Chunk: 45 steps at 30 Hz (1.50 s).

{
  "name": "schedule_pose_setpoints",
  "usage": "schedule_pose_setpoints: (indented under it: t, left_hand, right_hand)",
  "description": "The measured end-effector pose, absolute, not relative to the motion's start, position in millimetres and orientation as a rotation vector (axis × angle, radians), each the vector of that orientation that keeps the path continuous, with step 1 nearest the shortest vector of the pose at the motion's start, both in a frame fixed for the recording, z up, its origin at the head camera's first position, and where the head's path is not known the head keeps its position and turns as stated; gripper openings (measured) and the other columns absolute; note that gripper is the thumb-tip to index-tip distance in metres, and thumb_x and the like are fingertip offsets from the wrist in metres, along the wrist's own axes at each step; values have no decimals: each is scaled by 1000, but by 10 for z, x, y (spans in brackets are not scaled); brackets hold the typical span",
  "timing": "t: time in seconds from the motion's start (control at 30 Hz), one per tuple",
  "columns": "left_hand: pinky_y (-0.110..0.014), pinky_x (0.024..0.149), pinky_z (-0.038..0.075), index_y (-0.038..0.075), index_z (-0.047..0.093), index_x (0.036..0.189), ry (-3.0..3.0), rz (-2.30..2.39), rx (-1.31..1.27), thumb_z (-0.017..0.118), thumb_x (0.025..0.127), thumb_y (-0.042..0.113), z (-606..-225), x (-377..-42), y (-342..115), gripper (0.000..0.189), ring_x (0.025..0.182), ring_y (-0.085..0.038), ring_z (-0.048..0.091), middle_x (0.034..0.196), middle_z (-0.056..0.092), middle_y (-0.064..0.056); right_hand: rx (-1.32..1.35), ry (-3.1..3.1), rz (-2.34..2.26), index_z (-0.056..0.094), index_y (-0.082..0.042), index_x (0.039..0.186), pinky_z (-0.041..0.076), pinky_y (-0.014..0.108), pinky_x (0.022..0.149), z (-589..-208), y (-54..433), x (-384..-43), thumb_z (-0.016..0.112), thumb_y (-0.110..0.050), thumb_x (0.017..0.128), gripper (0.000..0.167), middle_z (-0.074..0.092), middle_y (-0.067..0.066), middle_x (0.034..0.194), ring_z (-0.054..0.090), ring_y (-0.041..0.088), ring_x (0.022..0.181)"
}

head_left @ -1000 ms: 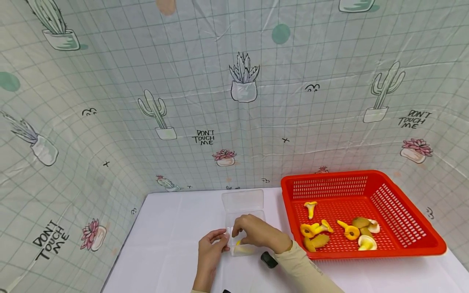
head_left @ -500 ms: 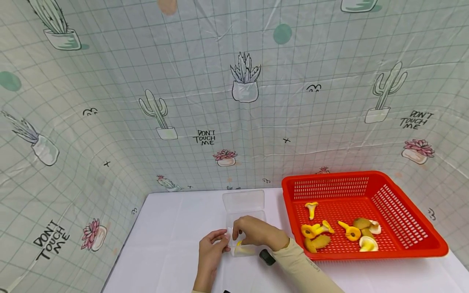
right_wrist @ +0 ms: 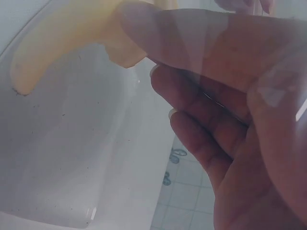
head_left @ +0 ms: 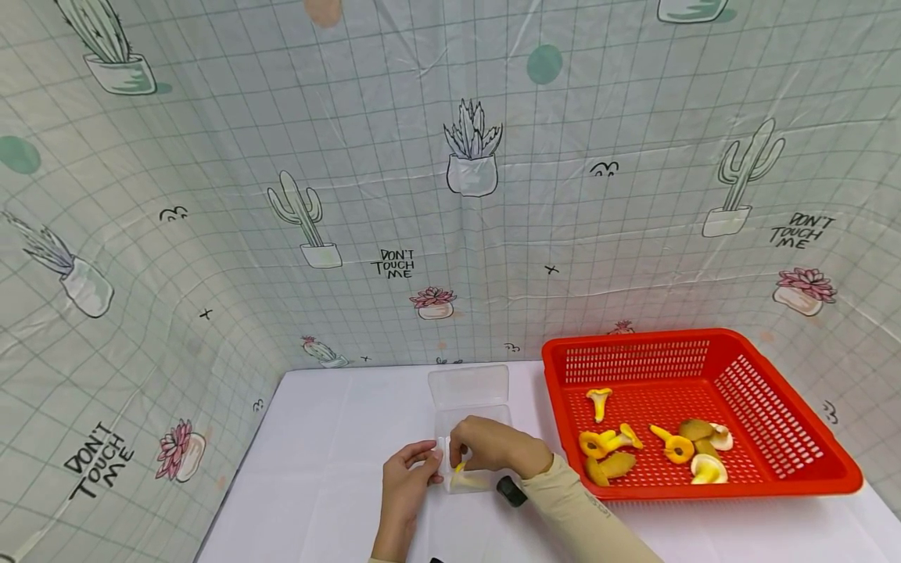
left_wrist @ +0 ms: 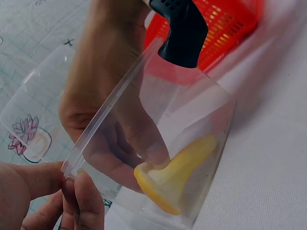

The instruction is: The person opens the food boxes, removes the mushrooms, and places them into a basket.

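Observation:
A clear plastic box stands on the white tabletop, its lid raised at the far side. My left hand pinches the near-left part of the box's rim between thumb and fingers. Reaching down inside the box, my right hand holds a yellow mushroom at its cap, thumb on the near side and fingers behind. In the left wrist view the mushroom lies low in the box, with its stem slanting up toward the right. The right wrist view shows the thumb against the mushroom through the clear wall.
To the right stands a red perforated basket holding several yellow mushrooms and brown-capped mushrooms. A patterned cloth hangs behind and along both sides. A black wrist camera sits beside the right forearm.
The right wrist has turned slightly, and its black camera has shifted a little left and up. The left hand keeps its place on the rim.

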<state>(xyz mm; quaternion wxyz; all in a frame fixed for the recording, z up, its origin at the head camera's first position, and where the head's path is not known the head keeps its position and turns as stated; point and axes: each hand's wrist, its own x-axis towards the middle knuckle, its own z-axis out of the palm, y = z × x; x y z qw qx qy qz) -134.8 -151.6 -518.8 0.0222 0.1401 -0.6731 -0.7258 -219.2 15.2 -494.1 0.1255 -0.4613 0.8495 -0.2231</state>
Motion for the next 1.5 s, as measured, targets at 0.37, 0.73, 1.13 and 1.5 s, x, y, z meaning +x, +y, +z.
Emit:
schedule_pose_setpoints:
  t: [0.37,0.73,1.13,1.5]
  left_hand:
    - [-18,60,57,-20,65,120,-2095,-2237,441,72,95,-4,-5166,-1339,-1507,30,71,-8,62,95,65,-8]
    - [-18,60,58,-20,65,120,-2105,-2226,444,71,95,-5,-5149,-1327,-1501,30,71,-8,61,94,65,-7]
    - [-19,59,58,-19,66,120,-2123,-2199,477,73,95,-3,-5144,-1344,-1498,30,70,-11,61,94,66,-7]
    - [-19,59,58,-19,66,120,-2114,-2198,478,72,95,-4,-5108,-1327,-1480,30,71,-11,62,94,66,-8]
  right_hand:
    - [-1325,2492,-663,82,-7,84,53,16,75,-4965,168,-2190,83,11,80,18,73,-4,80,56,2,75]
    - [-1305,2772,-719,83,-8,86,56,27,77,-4858,247,-2037,86,5,81,13,73,-3,82,62,13,79]
    - [-1438,3008,-1085,82,-12,90,52,33,83,-4707,390,-1893,92,-2,77,19,73,-5,91,64,16,90]
    - [-1472,3046,-1227,82,-12,92,53,33,84,-4628,510,-1805,94,-2,75,22,72,-5,93,64,14,91]
